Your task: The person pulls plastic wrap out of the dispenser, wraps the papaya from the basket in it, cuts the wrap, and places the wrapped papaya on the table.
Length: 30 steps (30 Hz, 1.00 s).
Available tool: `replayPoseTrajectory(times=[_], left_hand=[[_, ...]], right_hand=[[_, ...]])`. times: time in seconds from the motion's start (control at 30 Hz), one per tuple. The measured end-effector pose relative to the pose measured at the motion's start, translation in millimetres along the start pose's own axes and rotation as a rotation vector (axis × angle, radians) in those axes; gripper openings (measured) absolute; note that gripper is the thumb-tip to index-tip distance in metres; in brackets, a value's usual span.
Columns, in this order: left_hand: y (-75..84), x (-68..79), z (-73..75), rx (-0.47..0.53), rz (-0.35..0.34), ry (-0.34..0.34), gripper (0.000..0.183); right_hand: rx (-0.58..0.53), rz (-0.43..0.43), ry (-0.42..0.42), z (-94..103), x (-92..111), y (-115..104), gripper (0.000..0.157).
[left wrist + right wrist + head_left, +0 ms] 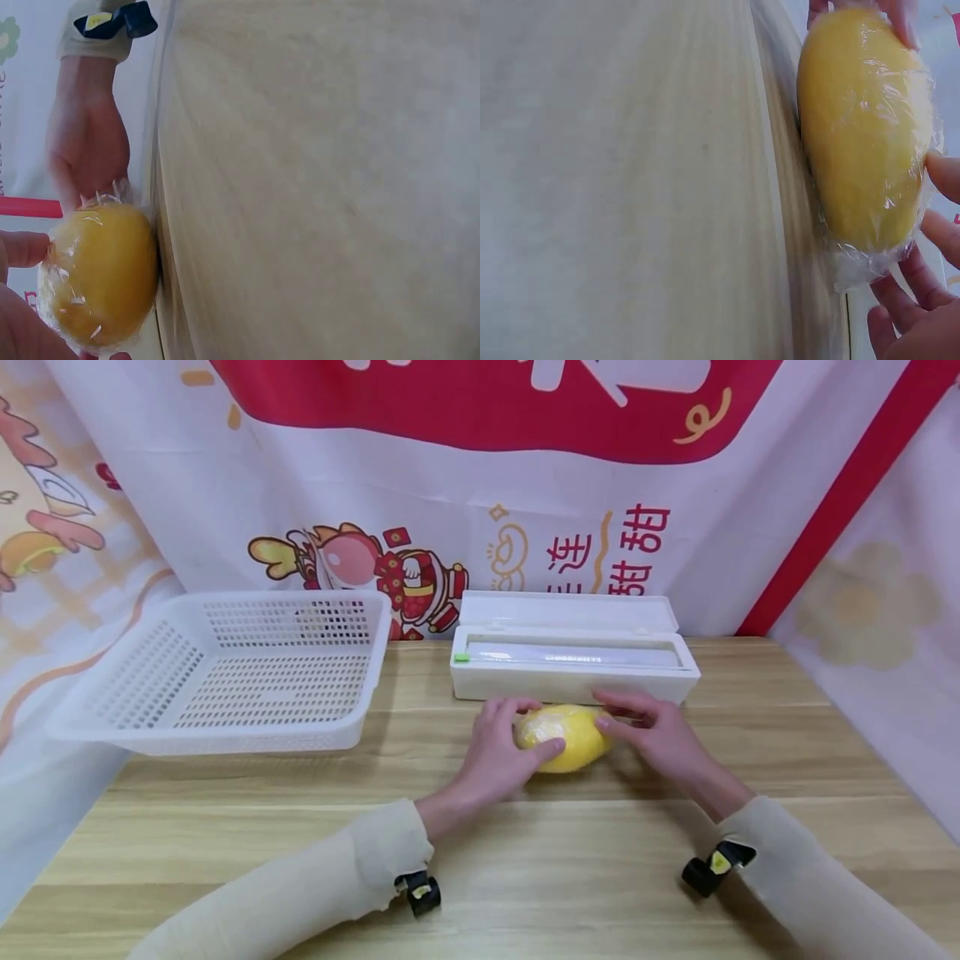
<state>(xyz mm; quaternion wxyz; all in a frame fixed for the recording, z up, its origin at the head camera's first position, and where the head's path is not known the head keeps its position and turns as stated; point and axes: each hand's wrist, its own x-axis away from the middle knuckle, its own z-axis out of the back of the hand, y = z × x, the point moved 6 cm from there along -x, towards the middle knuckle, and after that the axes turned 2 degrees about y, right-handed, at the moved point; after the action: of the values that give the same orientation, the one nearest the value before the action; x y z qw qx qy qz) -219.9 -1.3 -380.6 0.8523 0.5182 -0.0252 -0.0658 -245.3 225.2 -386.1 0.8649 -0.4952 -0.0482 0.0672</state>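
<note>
A smooth, oval yellow fruit (572, 739) wrapped in clear cling film lies crosswise between both hands, low over the wooden table. My left hand (501, 747) grips its left end, thumb on the near side and fingers on the far side. At the other end, my right hand (660, 735) holds the wrapped fruit with thumb and curled fingers. Crinkled cling film (859, 270) bunches by the right fingers in the right wrist view. Just behind the hands stands a white cling film dispenser (570, 683), lid up, with a film roll inside.
To the left is a white perforated plastic basket (247, 739). A small green piece (462, 657) sits at the dispenser's left end. Printed cloth (420, 477) hangs behind the wooden table (540, 877) and along its sides.
</note>
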Motion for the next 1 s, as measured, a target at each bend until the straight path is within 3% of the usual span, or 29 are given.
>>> replayPoseTrajectory(times=[0.4, 0.63, 0.83, 1.0], left_hand=[[-4.1, -12.8, 8.0, 0.087, 0.060, 0.027, 0.054], [-6.1, -15.9, 1.2, 0.261, 0.085, 0.019, 0.044], [-10.0, -16.7, -0.6, 0.318, 0.060, -0.031, 0.035], [-14.5, -15.7, 1.7, 0.270, 0.048, -0.108, 0.041]], right_hand=[[-0.036, -0.113, -0.025, -7.3, 27, 9, 0.066], [-0.114, -0.265, -0.031, -22.5, 42, 10, 0.078], [-0.223, -0.297, 0.022, -35.0, 52, 4, 0.083], [-0.284, -0.271, 0.025, -36.6, 55, 3, 0.069]])
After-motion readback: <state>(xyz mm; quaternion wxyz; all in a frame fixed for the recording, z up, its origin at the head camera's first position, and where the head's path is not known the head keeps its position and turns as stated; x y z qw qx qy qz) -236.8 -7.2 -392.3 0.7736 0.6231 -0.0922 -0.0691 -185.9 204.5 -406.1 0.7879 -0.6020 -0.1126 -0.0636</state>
